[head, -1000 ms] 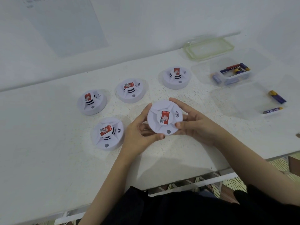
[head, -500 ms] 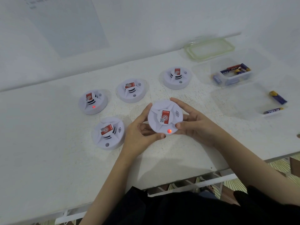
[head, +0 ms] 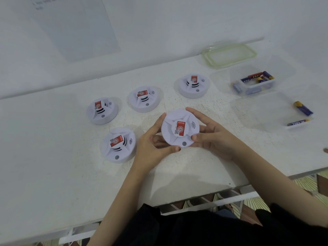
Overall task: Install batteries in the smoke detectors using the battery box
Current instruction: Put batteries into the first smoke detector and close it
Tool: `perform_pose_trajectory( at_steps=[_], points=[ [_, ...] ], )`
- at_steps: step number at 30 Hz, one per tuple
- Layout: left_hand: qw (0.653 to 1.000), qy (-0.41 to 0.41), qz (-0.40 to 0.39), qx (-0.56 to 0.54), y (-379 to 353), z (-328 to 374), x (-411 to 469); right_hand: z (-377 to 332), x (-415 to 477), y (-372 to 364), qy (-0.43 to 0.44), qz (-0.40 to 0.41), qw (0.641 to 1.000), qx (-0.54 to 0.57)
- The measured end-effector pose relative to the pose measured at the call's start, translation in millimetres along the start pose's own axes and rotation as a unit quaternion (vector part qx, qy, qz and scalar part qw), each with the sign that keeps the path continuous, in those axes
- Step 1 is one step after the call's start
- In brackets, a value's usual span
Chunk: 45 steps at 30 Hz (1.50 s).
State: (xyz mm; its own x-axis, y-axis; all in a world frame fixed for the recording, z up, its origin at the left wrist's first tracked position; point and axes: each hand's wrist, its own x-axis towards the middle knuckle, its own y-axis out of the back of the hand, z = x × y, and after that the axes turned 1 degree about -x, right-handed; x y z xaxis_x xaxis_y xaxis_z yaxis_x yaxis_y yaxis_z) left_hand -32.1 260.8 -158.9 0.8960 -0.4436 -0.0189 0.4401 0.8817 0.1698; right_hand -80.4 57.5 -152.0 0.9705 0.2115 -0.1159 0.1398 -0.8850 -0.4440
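I hold a white round smoke detector (head: 179, 129) with a red label between both hands, just above the white table (head: 53, 157). My left hand (head: 152, 146) grips its left and lower rim; my right hand (head: 213, 137) grips its right rim. Its indicator is unlit. Several other detectors sit on the table: one front left (head: 118, 144), one further left (head: 102, 110), one at the middle back (head: 144, 98), one back right (head: 193, 85). The clear battery box (head: 252, 82) with several batteries stands at the far right.
The box's green-rimmed lid (head: 229, 55) lies behind the box by the wall. A clear tray (head: 266, 110) at the right holds two loose batteries, one (head: 302, 108) and another (head: 298, 122). The table's front edge runs just below my forearms.
Red indicator lights that glowed half a second ago on the held detector and the far-left one are now off. My hands and the detector have stayed in place.
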Motion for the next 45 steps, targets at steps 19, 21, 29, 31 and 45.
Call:
perform_pose_trajectory(
  at_steps=[19, 21, 29, 31, 45],
  points=[
    [1.000, -0.003, 0.002, 0.006, -1, 1, -1, 0, 0, 0, -0.003, 0.000, 1.000, -0.012],
    [1.000, -0.002, 0.004, 0.004, -1, 0, -1, 0, 0, 1, -0.004, -0.002, 1.000, -0.014],
    [1.000, -0.009, 0.003, 0.014, -1, -1, -1, 0, 1, 2, -0.006, 0.001, 1.000, -0.022],
    [1.000, -0.009, -0.002, 0.015, -2, -2, -1, 1, 2, 1, -0.007, 0.007, 1.000, -0.025],
    [0.987, -0.062, 0.022, 0.144, -7, -8, 1, -10, -20, -7, 0.078, 0.079, 0.968, -0.225]
  ],
)
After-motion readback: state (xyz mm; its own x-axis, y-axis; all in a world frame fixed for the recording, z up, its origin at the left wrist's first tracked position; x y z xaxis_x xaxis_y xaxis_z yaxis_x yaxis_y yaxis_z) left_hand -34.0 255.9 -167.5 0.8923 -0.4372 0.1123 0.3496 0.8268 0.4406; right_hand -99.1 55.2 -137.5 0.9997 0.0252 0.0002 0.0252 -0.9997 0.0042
